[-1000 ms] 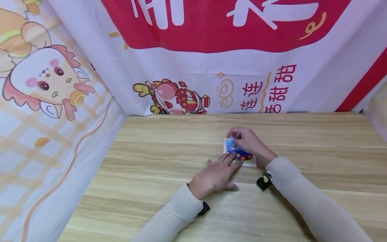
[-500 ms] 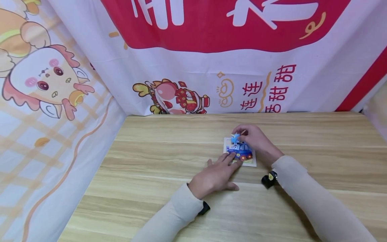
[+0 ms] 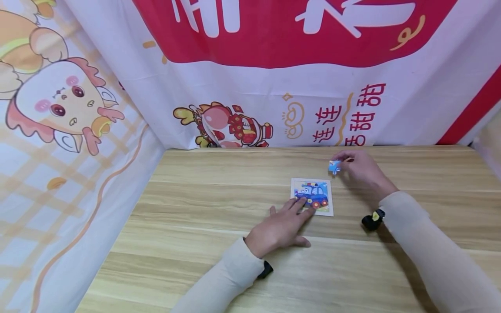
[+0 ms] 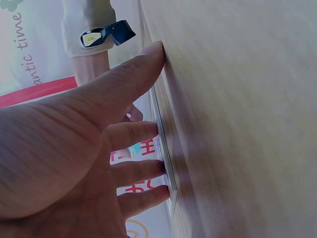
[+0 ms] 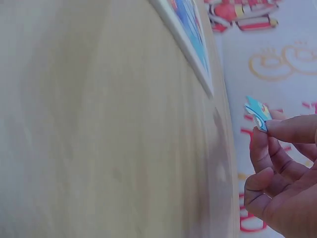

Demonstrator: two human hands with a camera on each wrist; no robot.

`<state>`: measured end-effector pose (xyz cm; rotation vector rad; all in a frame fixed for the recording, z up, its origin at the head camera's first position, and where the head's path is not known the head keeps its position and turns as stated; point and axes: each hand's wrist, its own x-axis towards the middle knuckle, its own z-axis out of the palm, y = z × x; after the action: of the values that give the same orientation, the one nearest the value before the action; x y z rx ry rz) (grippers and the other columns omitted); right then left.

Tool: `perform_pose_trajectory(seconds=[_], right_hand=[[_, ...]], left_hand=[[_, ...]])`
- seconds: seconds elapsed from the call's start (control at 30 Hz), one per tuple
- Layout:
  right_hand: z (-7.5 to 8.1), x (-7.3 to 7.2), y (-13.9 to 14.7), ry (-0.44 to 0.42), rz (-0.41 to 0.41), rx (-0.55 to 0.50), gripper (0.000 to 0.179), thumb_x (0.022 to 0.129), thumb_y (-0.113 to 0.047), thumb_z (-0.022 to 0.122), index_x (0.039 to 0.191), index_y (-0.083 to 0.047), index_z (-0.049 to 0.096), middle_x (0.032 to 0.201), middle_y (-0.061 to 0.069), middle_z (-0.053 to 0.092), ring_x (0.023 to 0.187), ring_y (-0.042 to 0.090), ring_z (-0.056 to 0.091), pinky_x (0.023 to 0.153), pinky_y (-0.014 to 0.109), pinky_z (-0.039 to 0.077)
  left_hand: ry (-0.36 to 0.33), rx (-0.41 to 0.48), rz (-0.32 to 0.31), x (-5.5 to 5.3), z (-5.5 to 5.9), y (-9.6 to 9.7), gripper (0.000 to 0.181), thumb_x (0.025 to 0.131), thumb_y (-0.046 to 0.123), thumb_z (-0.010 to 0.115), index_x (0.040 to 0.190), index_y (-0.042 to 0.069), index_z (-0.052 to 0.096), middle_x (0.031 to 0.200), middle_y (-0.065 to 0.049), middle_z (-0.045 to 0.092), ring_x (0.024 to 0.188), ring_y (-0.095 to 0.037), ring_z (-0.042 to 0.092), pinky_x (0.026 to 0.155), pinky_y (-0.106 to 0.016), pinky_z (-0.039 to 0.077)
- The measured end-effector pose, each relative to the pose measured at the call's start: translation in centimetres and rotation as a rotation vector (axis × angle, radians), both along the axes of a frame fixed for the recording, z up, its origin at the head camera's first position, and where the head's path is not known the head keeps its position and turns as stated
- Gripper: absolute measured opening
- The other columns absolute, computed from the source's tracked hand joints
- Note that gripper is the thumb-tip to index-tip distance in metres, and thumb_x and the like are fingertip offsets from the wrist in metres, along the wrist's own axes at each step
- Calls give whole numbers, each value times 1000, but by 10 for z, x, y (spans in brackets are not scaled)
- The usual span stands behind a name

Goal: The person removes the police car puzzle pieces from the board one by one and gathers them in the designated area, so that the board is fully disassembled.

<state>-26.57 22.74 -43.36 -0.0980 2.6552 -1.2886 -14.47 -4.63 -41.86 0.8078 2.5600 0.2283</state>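
A small square jigsaw puzzle (image 3: 320,189) with a white border and a blue cartoon car lies flat on the table. My left hand (image 3: 279,228) rests on its lower left part, fingers spread and straight; in the left wrist view the fingertips (image 4: 157,167) press on the thin board's edge region. Up and to the right of the board, my right hand (image 3: 362,169) pinches a light blue puzzle piece (image 3: 334,167) between thumb and fingers. That piece (image 5: 258,113) is held above the table in the right wrist view, apart from the board. The left fingers hide some of the picture.
The wooden table (image 3: 188,191) extends on all sides of the board. A white and red printed cloth (image 3: 242,87) hangs along the table's back edge. Another printed cloth (image 3: 129,182) covers the left side. Each wrist wears a black camera strap (image 3: 372,220).
The right hand has lifted the light blue piece off the board's upper left and carried it rightward and back. The left hand has stayed in place on the board.
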Motion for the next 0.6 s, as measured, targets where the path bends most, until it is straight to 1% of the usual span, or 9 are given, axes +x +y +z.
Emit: perform_pose_trajectory(seconds=[0.07, 0.13, 0.27, 0.37, 0.47, 0.6], right_hand=[[0, -4, 9, 12, -9, 4, 34, 102, -11, 57, 134, -5, 67, 138, 22, 62, 126, 37, 52, 97, 46, 42], [0, -7, 17, 14, -15, 7, 34, 103, -10, 55, 134, -3, 66, 139, 23, 61, 128, 37, 51, 97, 46, 41], [-3, -11, 28, -6, -33, 17, 34, 104, -10, 53, 135, -1, 65, 137, 24, 62, 120, 34, 54, 88, 39, 44], [-7, -14, 35, -16, -45, 17, 34, 104, -9, 55, 135, 0, 64, 133, 24, 64, 111, 30, 57, 81, 35, 46], [-11, -17, 40, -20, -55, 23, 33, 104, -8, 56, 134, 0, 65, 130, 24, 65, 105, 27, 56, 77, 32, 47], [-14, -21, 43, -29, -69, 38, 32, 104, -8, 55, 133, -1, 66, 129, 23, 65, 105, 26, 54, 76, 32, 47]], left_hand=[[-3, 2, 4, 0, -1, 0, 83, 94, 50, 75, 164, 31, 36, 178, -1, 15, 164, -27, 16, 118, -73, 29], [-7, 3, 9, 0, -1, 0, 83, 94, 50, 75, 164, 31, 36, 178, 0, 15, 164, -27, 15, 119, -73, 28], [-11, 3, 15, 0, -1, 0, 83, 94, 50, 75, 164, 32, 35, 178, 0, 14, 164, -27, 15, 119, -73, 28], [-11, 1, 13, 0, -1, 0, 83, 94, 50, 75, 164, 32, 35, 178, 0, 15, 164, -27, 15, 119, -73, 28], [-13, -1, 9, 0, -1, 0, 84, 94, 50, 75, 165, 32, 34, 178, 0, 14, 164, -26, 14, 119, -73, 28], [-15, 1, 8, 0, 0, 1, 84, 94, 50, 75, 165, 32, 33, 178, 0, 13, 165, -26, 13, 119, -73, 28]])
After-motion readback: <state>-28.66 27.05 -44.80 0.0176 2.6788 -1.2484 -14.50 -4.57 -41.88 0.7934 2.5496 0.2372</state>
